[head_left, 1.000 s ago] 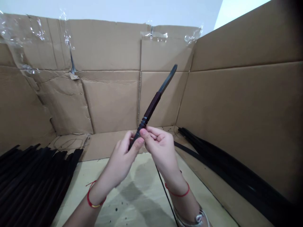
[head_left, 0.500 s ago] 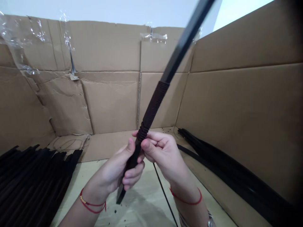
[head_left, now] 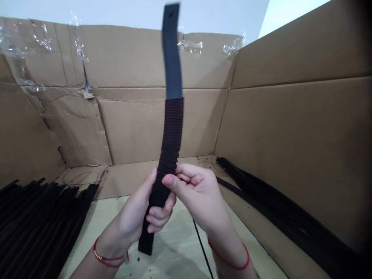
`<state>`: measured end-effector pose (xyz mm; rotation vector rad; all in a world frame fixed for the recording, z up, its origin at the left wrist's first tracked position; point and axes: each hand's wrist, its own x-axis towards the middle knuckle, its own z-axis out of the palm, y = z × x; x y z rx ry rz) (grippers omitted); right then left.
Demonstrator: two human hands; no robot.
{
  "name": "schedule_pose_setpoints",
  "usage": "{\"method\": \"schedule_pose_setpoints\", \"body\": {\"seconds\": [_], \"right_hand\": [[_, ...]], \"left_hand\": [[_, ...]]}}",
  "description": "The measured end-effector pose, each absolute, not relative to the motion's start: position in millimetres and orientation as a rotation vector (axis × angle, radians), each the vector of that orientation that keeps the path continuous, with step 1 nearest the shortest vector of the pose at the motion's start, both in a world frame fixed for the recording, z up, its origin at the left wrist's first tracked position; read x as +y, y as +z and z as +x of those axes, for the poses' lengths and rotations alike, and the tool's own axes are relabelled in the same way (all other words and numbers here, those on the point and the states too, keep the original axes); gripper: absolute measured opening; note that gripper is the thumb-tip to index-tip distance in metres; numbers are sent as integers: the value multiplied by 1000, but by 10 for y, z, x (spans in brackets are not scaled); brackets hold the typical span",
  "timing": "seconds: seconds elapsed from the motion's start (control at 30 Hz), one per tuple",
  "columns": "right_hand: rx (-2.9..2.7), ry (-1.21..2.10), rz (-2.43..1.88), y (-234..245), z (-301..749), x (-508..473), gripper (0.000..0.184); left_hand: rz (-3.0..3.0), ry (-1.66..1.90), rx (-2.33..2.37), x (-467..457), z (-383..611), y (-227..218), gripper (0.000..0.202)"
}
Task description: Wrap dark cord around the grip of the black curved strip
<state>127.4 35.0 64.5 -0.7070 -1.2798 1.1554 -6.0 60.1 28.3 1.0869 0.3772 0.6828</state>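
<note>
A long flat black strip (head_left: pixel 172 58) stands nearly upright in front of me, slightly curved, with a small hole near its top end. Dark brown cord is wound around its middle as a wrapping (head_left: pixel 173 124), tight above and looser, uneven lower down. My left hand (head_left: pixel 139 207) is closed around the strip's lower part, below the winding. At the winding's lower edge, my right hand (head_left: pixel 200 193) is closed in a pinch, thumb against the strip. A loose length of cord (head_left: pixel 202 246) runs down from under it; the pinched bit itself is hidden.
Several dark strips (head_left: pixel 40 221) lie side by side at the left. Long black strips (head_left: pixel 273 209) lie along the right cardboard wall (head_left: pixel 296 128). Taped cardboard (head_left: pixel 133 124) stands at the back. Small dark specks dot the pale work surface (head_left: pixel 174 252).
The strip has swung from leaning right to nearly upright and turned its broad face toward me. Its top end has come into view. Both hands keep their grip.
</note>
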Motion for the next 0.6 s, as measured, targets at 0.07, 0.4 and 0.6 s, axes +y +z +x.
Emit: {"method": "schedule_pose_setpoints", "body": {"seconds": [0.07,0.4,0.6], "right_hand": [[-1285,1112,-749,616,1228,357,24],[-1191,710,-698,556,1208,391,17],[-1160,681,-707,567,1267,401,17]], "left_hand": [[1032,616,316,647,-20,264,63],[1145,587,426,700,140,110,76],[1159,581,368,717,167,96,73]]}}
